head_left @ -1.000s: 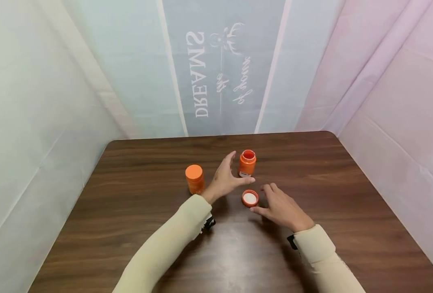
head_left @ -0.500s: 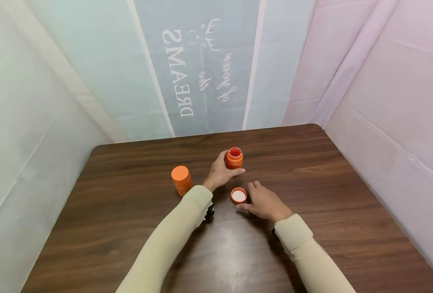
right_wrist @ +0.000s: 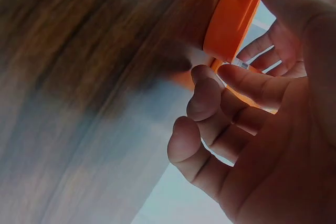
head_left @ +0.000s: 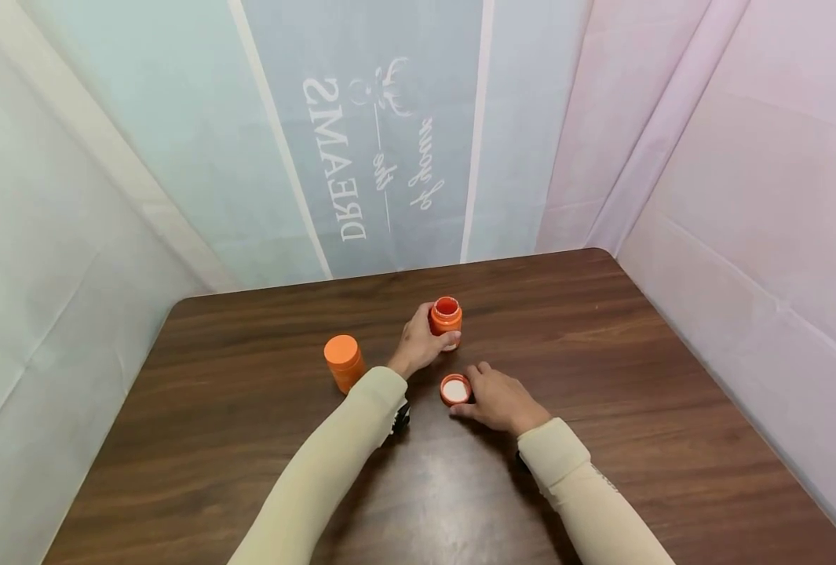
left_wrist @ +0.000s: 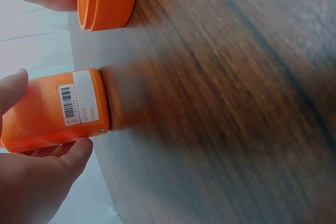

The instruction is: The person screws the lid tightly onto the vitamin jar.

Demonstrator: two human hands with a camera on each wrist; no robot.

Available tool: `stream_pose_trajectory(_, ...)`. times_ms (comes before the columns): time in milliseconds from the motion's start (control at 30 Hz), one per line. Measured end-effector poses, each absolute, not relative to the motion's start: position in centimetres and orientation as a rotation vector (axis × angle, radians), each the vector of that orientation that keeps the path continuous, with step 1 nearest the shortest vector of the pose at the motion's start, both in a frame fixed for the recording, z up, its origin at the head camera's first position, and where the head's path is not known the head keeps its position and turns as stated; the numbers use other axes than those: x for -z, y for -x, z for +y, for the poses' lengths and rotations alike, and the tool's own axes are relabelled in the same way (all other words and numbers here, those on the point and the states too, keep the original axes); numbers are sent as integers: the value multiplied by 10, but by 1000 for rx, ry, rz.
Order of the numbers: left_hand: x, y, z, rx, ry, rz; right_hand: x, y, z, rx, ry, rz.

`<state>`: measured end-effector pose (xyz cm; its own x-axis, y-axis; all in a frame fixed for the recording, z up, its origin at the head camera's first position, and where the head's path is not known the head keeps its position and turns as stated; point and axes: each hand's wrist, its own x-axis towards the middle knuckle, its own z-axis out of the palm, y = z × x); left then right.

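Observation:
An uncapped orange jar stands upright, its mouth facing up. My left hand holds it from the left, thumb in front and fingers behind. Its barcode label shows in the left wrist view. Nearer to me, the jar's orange lid lies upside down with its white liner up. My right hand has its thumb and fingers about the lid's right side, pinching its rim; other fingers curl loosely below. A second orange jar, capped, stands left of my left hand, partly behind the sleeve.
The brown wooden table carries all of these things. Pale fabric walls stand along its left, right and far sides. The far one bears mirrored printed lettering.
My left hand has reached the uncapped jar and taken hold of it. My right hand has closed in on the lid. The head view has shifted, moving everything leftward.

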<state>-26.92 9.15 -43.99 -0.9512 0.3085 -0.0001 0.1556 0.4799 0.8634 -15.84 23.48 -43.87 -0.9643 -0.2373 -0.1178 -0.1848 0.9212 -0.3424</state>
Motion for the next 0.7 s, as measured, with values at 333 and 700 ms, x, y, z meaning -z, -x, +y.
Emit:
stream_pose_trajectory(333,446,263,90,-1482,-416,2564,443,158,231,458,357,2926)
stream_pose_trajectory(700,444,250,84,-1438,-496,2590,446,158,239,599,349,2894)
